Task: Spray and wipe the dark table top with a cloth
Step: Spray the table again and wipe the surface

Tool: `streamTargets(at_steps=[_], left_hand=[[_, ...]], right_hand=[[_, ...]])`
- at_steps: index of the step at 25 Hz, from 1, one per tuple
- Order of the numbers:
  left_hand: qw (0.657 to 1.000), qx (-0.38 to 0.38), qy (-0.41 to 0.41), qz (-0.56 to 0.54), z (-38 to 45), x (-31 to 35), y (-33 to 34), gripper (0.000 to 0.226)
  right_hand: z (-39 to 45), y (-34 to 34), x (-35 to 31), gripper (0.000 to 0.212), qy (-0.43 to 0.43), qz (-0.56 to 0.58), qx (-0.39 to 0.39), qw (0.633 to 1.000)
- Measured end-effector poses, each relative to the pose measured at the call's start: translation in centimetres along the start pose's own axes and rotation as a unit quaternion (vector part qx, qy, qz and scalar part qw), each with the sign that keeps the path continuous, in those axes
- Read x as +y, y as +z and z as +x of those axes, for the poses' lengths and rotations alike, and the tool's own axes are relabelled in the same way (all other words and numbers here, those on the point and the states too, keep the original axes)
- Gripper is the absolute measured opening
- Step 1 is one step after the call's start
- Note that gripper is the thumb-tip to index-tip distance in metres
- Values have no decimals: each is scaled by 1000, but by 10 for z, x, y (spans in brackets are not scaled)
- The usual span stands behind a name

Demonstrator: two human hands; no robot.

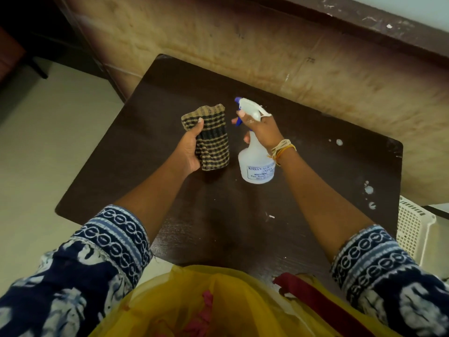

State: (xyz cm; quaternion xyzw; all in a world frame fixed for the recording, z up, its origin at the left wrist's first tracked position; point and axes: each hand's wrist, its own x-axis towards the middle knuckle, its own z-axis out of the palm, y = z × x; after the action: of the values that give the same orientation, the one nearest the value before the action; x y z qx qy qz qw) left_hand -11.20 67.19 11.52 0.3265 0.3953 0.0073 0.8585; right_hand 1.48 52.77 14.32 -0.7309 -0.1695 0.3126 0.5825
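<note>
A dark worktop (170, 98) sits against a tan wall, with white spots near its right edge, likely the mess to clear. Above its middle, the right hand (263, 128) has its grip closed round the neck of a white spray bottle (256, 166), a finger on the blue trigger, nozzle aimed away, seemingly ready to spray. Just beside it, the left hand (188, 148) has its grip closed on a folded checked cloth (213, 135), held clear for wiping afterwards. A white basket (413, 229) stands to the right.
</note>
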Motion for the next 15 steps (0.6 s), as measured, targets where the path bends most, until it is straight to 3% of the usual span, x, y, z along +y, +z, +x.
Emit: streamTargets(at_steps=[6, 15], left_hand=[[998, 57, 4, -10, 4, 29, -54, 48], [996, 83, -6, -19, 3, 47, -101, 52]], right_hand=[[70, 64, -26, 45, -38, 39, 18, 998], [121, 130, -39, 41, -18, 74, 32, 997]])
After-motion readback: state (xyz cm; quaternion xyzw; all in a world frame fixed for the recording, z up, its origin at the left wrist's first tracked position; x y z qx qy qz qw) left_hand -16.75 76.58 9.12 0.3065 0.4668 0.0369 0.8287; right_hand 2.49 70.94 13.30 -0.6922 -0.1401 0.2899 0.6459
